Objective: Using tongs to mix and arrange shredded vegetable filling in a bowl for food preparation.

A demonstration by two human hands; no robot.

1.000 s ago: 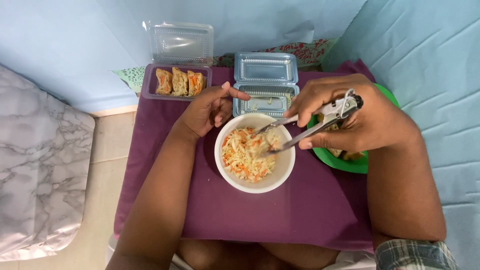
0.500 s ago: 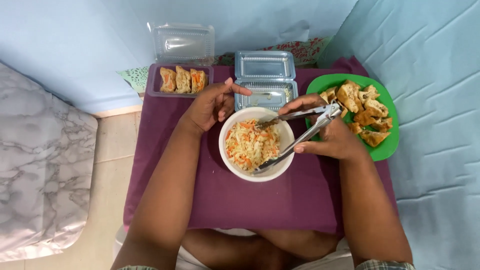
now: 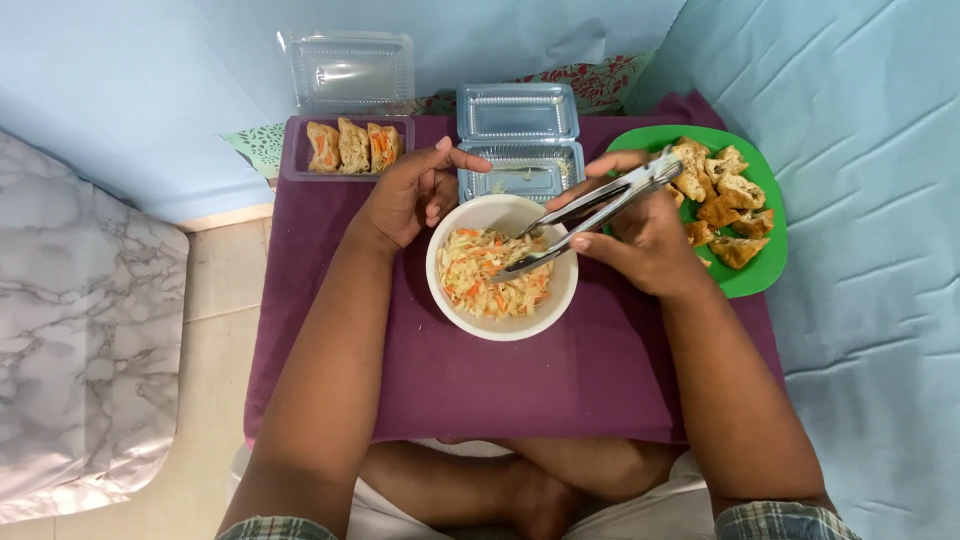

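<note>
A white bowl (image 3: pixel 457 302) of shredded cabbage and carrot salad (image 3: pixel 490 280) sits in the middle of a purple cloth (image 3: pixel 500 385). My left hand (image 3: pixel 415 190) rests at the bowl's far left rim, fingers curled, holding nothing. Metal tongs (image 3: pixel 585 210) are gripped in my right hand (image 3: pixel 640 235), with their tips down in the salad on the bowl's right side. Just right of that hand is a green plate (image 3: pixel 765 270) with several fried pieces (image 3: pixel 720 195).
An open clear plastic box (image 3: pixel 520 150), empty, lies behind the bowl. Another open clear box (image 3: pixel 300 170) at the back left holds three filled rolls (image 3: pixel 352 146). Blue fabric surrounds the cloth; a marble-patterned surface (image 3: pixel 80 340) lies at left. My crossed legs show below.
My right hand has come back from over the green plate toward the bowl, and the tongs' tips have lowered into the salad. The left hand has stayed at the rim.
</note>
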